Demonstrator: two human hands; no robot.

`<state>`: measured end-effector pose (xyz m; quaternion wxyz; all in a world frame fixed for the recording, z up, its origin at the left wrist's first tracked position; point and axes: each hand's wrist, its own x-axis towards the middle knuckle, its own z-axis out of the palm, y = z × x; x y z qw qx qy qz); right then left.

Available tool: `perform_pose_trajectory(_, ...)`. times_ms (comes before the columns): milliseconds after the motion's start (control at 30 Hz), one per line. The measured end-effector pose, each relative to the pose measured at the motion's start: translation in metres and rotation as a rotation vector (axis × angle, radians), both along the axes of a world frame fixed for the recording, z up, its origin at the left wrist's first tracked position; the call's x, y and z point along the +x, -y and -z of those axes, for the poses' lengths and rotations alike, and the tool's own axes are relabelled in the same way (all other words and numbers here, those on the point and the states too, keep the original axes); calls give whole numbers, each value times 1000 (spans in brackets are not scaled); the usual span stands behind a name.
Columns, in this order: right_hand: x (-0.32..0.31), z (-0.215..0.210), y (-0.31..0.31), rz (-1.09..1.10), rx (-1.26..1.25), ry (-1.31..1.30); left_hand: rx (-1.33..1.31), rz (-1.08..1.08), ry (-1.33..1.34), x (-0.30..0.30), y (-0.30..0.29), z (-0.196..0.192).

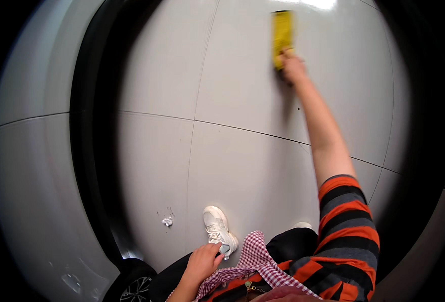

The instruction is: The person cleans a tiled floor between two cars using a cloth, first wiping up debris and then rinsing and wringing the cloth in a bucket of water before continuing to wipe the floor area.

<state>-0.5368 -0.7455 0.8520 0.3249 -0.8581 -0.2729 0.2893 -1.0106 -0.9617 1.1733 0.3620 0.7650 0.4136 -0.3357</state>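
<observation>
From the head camera, the right hand [293, 66] reaches far out, fingers closed on the near end of a yellow cloth [282, 34], a long flat strip pressed against the smooth, glossy grey floor tiles [242, 166] at the far right. The left hand [203, 261] rests loosely curled on the dark trouser knee, holding nothing. Just beyond it stands a white sneaker [218, 229]. A small crumpled white scrap [167, 221] lies left of the shoe. A red-checked cloth [255, 256] drapes at the waist.
</observation>
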Motion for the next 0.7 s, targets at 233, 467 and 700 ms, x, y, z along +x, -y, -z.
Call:
perform_pose_trajectory(233,-309,-35,47,-1164,21,188,69,10,54,5,-2,-5)
perform_pose_trajectory(467,-277,-51,86,-620,33,-1043,-10,170,139,12,-23,-9)
perform_pose_trajectory(700,-63,-69,263,24,75,-606,55,316,147,19,-32,-13)
